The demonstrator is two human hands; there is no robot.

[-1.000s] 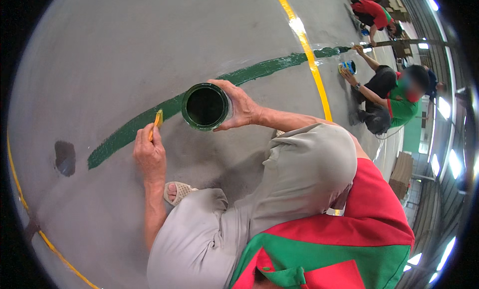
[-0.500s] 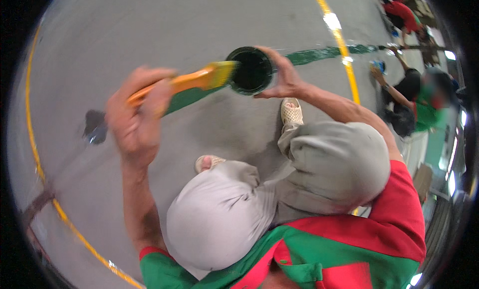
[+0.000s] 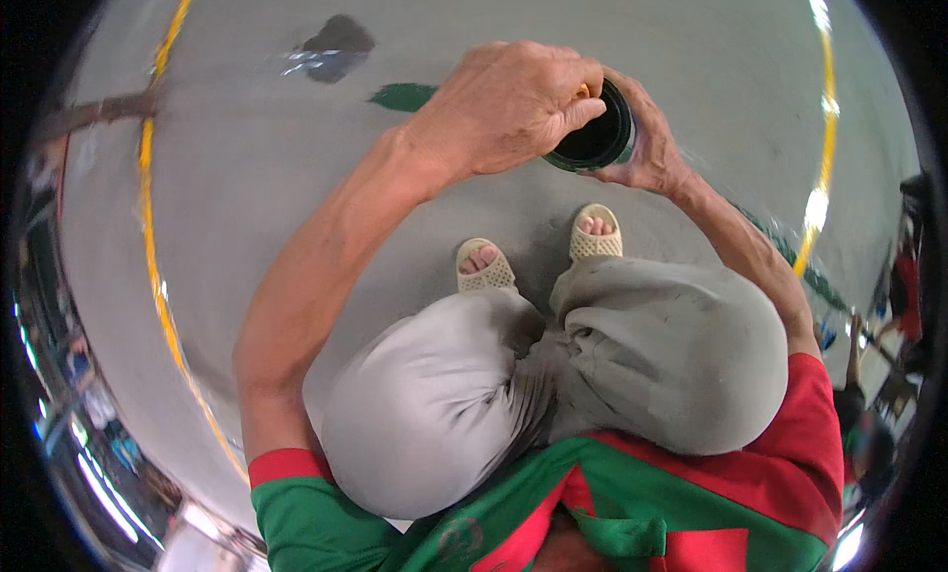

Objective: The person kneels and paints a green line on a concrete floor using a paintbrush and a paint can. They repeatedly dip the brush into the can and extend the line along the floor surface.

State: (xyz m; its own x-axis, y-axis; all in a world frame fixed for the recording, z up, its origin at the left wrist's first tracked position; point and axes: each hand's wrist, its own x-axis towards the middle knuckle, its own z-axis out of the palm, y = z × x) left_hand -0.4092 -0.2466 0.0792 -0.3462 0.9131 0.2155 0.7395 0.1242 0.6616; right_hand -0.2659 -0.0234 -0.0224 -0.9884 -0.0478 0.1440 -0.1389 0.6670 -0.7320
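We see the left hand [image 3: 513,108] clenched around a paintbrush [image 3: 584,91], reaching over the can that the right hand [image 3: 654,142] carries. Only a short piece of the brush's orange handle shows, between the thumb and forefinger of the left hand, at the can's far edge. The bristles are hidden, so we cannot tell exactly which way the brush's long axis runs or whether its tip touches paint.

The right hand is grasping the open paint can [image 3: 618,142] from its right side, fingers around the far wall and thumb on the near side. The can is held up above the floor [image 3: 237,206], between the two hands; its round, dark mouth faces up toward us, and its long axis runs away from us toward the floor. We cannot tell how far it tilts.

To the left of the left hand we see the tapered end of a green painted stripe [image 3: 402,97], pointing leftward; more of it shows beyond the right forearm. A dark patch [image 3: 337,58] lies farther up and left from the left hand. Below the hands we see two beige slippers [image 3: 596,245] and the grey trousers [image 3: 681,355] over bent knees. One yellow line [image 3: 147,182] runs well left of the left hand.
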